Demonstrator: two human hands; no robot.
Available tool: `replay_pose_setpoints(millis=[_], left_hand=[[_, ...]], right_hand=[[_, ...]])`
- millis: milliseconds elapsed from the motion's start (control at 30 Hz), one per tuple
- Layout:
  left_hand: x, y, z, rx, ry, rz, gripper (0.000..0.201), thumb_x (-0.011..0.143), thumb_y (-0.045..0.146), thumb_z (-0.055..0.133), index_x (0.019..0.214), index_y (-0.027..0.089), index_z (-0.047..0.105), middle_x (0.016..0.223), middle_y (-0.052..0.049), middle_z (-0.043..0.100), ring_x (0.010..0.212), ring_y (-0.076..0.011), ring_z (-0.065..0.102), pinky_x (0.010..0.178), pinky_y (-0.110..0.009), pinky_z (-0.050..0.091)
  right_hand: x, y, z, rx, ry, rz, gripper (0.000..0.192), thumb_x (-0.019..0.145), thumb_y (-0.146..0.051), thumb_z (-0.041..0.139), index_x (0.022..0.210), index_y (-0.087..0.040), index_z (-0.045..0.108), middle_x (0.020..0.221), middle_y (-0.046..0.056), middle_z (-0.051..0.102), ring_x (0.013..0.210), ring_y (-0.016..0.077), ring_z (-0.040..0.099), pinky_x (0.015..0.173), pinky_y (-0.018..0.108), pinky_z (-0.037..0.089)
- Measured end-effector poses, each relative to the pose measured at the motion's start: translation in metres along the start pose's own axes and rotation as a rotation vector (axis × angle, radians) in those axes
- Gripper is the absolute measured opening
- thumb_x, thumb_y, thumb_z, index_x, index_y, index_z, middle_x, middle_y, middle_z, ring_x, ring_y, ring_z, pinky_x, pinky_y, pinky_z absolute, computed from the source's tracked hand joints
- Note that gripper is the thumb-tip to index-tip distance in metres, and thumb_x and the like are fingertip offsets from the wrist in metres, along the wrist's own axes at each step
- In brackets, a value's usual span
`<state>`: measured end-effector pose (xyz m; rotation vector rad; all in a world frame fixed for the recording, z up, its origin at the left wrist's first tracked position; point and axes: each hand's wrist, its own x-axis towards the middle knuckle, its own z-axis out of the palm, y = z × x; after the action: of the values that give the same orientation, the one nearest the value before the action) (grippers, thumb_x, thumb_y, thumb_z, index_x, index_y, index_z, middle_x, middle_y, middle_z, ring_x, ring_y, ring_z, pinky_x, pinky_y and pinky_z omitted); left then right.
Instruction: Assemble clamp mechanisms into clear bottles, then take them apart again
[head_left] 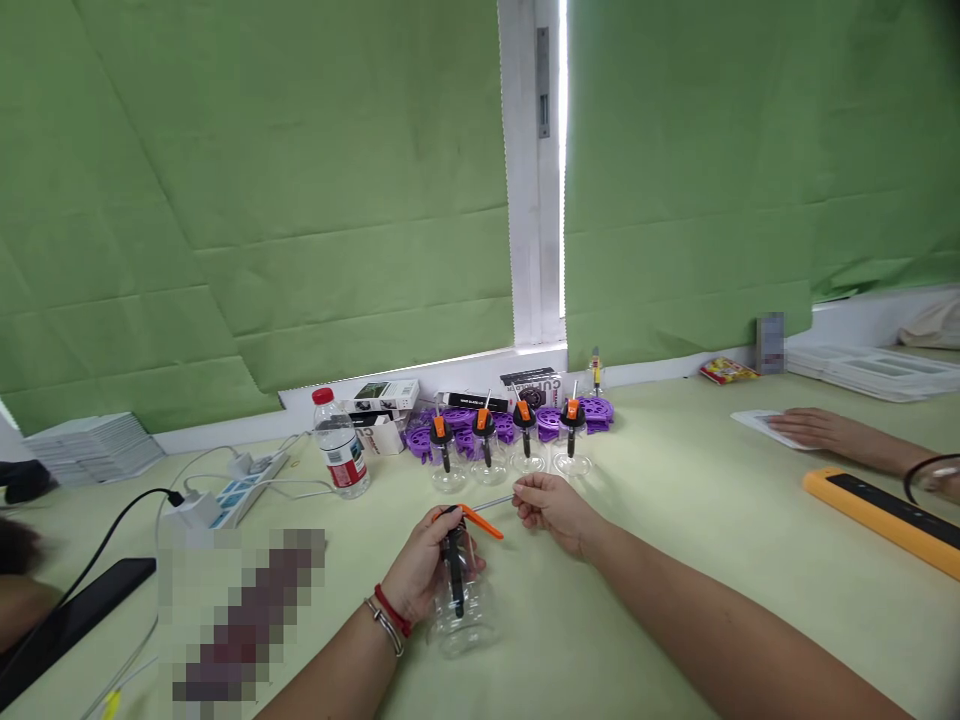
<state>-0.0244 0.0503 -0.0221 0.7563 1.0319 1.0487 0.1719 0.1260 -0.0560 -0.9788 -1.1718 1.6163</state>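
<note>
My left hand is wrapped round the top of a clear bottle with a black cap and a black tube inside it. An orange lever sticks out to the right from its top. Pinched between the fingers of my right hand is the end of a thin silvery rod, which reaches left toward the bottle's top; my left hand hides where it ends. Behind my hands several similar clear bottles with black caps and orange tops stand in a row, each with a thin rod pointing up.
Purple plastic parts and small boxes lie behind the row. A red-capped water bottle and a power strip stand left. At right another person's hand rests on white paper, near an orange-and-black bar.
</note>
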Motion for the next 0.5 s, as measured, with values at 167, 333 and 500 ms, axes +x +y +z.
replay_pose_setpoints(millis=[167, 333, 500], left_hand=[[0.0009, -0.0004, -0.0009, 0.004, 0.003, -0.007, 0.029, 0.076, 0.042, 0.061, 0.085, 0.022, 0.041, 0.057, 0.001, 0.061, 0.050, -0.0219, 0.064, 0.046, -0.028, 0.045], [0.0017, -0.0005, -0.0013, -0.006, 0.018, -0.016, 0.028, 0.076, 0.042, 0.061, 0.082, 0.021, 0.043, 0.055, 0.001, 0.060, 0.050, -0.0221, 0.064, 0.046, -0.028, 0.044], [0.0034, 0.0010, -0.0014, -0.068, 0.056, -0.085, 0.025, 0.077, 0.040, 0.060, 0.076, 0.019, 0.045, 0.053, 0.000, 0.058, 0.050, -0.0218, 0.063, 0.047, -0.029, 0.046]], right_hand=[[0.0010, 0.0013, 0.0021, -0.037, 0.007, 0.028, 0.029, 0.066, -0.039, 0.070, 0.065, -0.016, 0.053, 0.054, -0.002, 0.057, 0.040, 0.0068, 0.046, 0.037, 0.019, 0.034], [-0.0027, -0.0027, 0.0039, -0.060, -0.008, -0.103, 0.025, 0.058, -0.029, 0.074, 0.070, -0.016, 0.056, 0.055, -0.004, 0.056, 0.050, 0.0088, 0.052, 0.052, 0.023, 0.045], [0.0020, -0.0008, -0.0004, -0.355, 0.028, -0.262, 0.013, 0.068, -0.025, 0.059, 0.077, -0.016, 0.056, 0.065, -0.002, 0.057, 0.058, 0.0098, 0.055, 0.061, 0.025, 0.047]])
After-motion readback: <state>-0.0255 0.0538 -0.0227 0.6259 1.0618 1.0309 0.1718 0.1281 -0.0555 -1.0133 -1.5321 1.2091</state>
